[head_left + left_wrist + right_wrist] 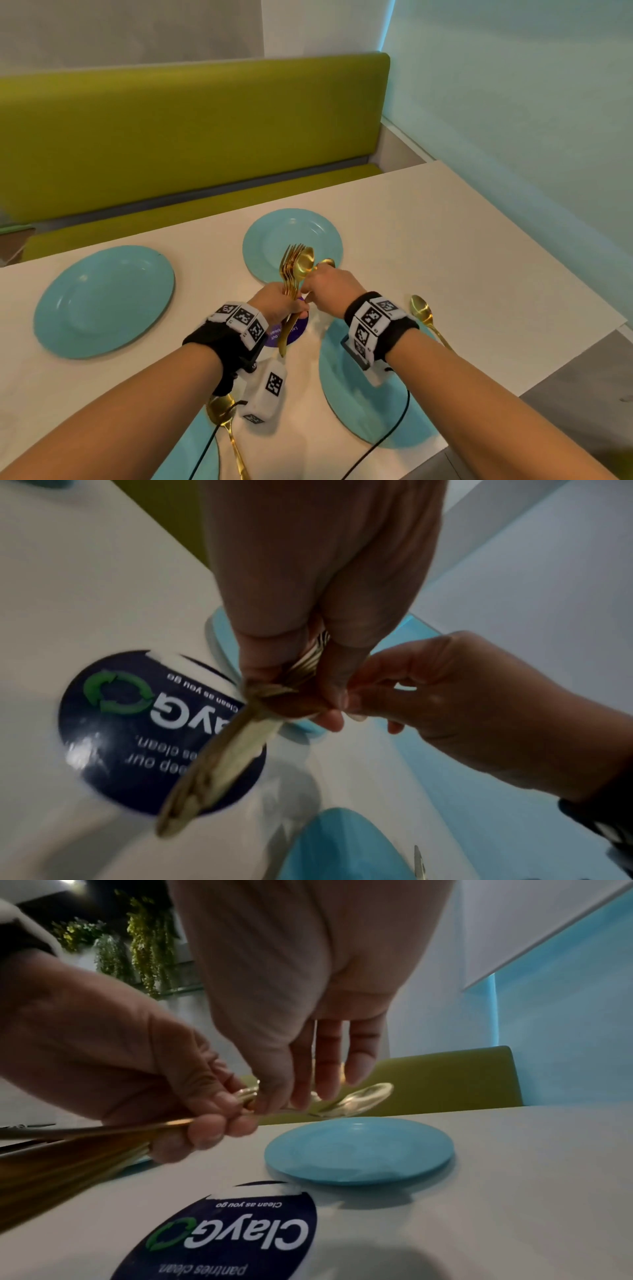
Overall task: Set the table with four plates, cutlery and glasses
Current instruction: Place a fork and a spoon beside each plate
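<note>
My left hand (274, 303) grips a bundle of gold forks and spoons (294, 270) upright over the middle of the white table (445, 240). My right hand (327, 284) pinches one gold spoon (325, 263) at the bundle's right side; its bowl (363, 1099) shows past the fingertips (329, 1085). Four teal plates lie on the table: far left (102, 301), far middle (308, 229), near right (346, 401), near left (202, 455). One gold spoon (424, 315) lies right of the near right plate, another (222, 411) beside the near left plate.
A round dark sticker (291, 334) is stuck on the table under my hands. A green bench (188, 137) runs along the far side, a pale wall (513, 102) along the right. A white tagged block (270, 390) with a black cable lies between the near plates.
</note>
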`<state>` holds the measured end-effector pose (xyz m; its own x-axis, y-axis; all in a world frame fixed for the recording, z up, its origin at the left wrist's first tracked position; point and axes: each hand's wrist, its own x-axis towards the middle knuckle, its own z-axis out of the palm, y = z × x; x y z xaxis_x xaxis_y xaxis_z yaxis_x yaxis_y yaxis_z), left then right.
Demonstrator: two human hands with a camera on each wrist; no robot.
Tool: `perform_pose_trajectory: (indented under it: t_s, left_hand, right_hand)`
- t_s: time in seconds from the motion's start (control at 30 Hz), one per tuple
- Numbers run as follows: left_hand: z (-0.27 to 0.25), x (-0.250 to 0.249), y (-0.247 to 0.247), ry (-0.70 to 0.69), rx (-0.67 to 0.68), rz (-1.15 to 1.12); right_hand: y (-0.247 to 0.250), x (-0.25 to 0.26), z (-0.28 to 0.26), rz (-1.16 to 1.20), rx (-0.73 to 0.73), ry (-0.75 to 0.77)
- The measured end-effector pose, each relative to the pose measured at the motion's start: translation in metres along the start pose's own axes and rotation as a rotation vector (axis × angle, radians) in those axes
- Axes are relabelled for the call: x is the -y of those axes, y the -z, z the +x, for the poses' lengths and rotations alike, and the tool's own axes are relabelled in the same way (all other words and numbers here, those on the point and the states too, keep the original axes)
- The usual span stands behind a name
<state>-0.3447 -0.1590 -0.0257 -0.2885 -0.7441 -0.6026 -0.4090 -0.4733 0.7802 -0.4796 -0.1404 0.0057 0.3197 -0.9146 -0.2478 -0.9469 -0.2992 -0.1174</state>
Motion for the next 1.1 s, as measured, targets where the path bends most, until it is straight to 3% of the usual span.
perform_pose_trajectory:
  t_s: [0.23,0.37,0.5,0.63,0.73,0.9,1.1]
  left_hand:
    - [0.004,-0.007,0.016,-0.063,0.023,0.160]
    - [0.010,-0.012,0.027,-0.037,-0.079,0.020]
    - [0.018,-0.016,0.046,-0.005,-0.208,-0.087]
    - [0.025,-0.017,0.066,0.024,-0.289,-0.192]
    - [0.030,-0.018,0.075,0.042,-0.300,-0.220]
    - [0.037,-0.017,0.081,0.072,-0.276,-0.238]
    - [0.045,-0.012,0.083,0.110,-0.296,-0.266]
  right_hand:
    - [0.013,-0.005,0.020,0.031,0.111,0.046]
    - [0.019,-0.020,0.035,0.085,0.078,-0.005]
    - [0.023,-0.055,0.054,0.229,0.002,-0.239]
    - [0.020,-0.096,0.077,0.394,-0.151,-0.566]
    - [0.020,-0.118,0.091,0.363,-0.116,-0.767]
    - [0.009,-0.132,0.109,0.305,0.020,-0.897]
    - [-0.008,-0.134,0.121,0.314,0.022,-0.928]
